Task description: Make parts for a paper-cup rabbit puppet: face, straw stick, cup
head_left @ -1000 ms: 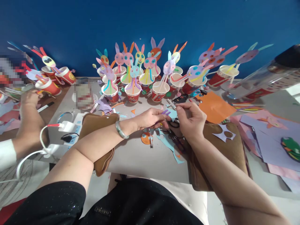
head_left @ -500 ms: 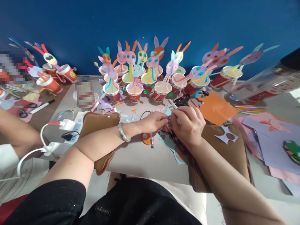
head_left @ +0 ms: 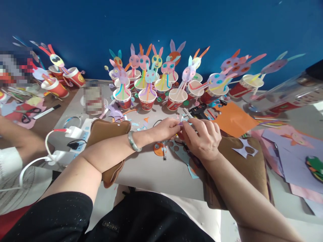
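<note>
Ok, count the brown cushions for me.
2: the left cushion beneath the left forearm, and the right cushion beneath the right forearm, with a lilac paper scrap on it. No others show.

Left arm (head_left: 113, 153): slants far and right!
Right arm (head_left: 239, 190): slants far and left!
Left hand (head_left: 167, 129): pinching!
Right hand (head_left: 202, 137): curled, knuckles up!

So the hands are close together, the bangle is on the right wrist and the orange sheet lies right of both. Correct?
The bangle is on the left wrist, as the head view shows. The left hand and right hand are close together, and the orange sheet lies to their right.
</note>
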Tool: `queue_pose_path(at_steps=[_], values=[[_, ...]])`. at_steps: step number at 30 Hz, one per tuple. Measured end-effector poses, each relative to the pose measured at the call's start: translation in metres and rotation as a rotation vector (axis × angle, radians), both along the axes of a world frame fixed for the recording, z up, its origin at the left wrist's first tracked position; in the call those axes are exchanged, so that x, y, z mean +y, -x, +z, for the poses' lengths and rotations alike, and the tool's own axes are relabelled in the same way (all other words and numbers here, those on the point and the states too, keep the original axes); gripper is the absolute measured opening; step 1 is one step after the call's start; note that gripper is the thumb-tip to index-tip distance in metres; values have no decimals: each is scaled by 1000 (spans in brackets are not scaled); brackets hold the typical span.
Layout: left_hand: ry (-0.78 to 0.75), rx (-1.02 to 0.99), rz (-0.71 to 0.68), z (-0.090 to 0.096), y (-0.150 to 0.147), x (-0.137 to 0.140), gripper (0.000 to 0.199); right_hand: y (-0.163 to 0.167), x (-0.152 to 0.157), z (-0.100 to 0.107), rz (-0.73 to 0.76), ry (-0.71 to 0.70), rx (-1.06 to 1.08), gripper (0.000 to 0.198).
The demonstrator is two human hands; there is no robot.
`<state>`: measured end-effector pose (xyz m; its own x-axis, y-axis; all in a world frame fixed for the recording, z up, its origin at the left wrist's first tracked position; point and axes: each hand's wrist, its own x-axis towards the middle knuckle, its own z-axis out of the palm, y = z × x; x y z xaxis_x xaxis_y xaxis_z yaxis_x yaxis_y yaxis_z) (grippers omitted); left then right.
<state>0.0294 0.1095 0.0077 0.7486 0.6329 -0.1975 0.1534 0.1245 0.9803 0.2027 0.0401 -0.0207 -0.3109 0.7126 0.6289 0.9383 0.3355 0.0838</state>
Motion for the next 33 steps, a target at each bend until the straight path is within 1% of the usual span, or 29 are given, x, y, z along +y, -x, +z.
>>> queue_pose_path(at_steps=[6, 11, 13, 16, 19, 22, 26, 29, 33], values=[[27, -5, 20, -5, 0, 2, 34, 2, 0, 1, -1, 8, -47, 21], [29, -6, 3, -4, -1, 2, 32, 3, 1, 6, 14, -68, -146, 20], [16, -6, 1, -4, -1, 3, 33, 3, 1, 9, 26, -48, -169, 20], [-11, -7, -3, -6, 0, 3, 36, 2, 1, 15, 48, 22, -171, 21], [-34, -3, -8, -7, 1, 3, 35, 2, 1, 19, 72, 10, -211, 20], [-20, 1, -3, -6, 1, 3, 37, 1, 1, 21, 73, 8, -261, 21], [41, -37, 12, -3, 1, 4, 38, 0, 1, 21, 96, 63, -206, 29], [60, -69, 6, 0, 2, 4, 37, 0, 0, 20, 89, 48, -168, 30], [85, -125, 13, 2, 2, 3, 32, 0, -2, 20, 37, 43, -164, 31]])
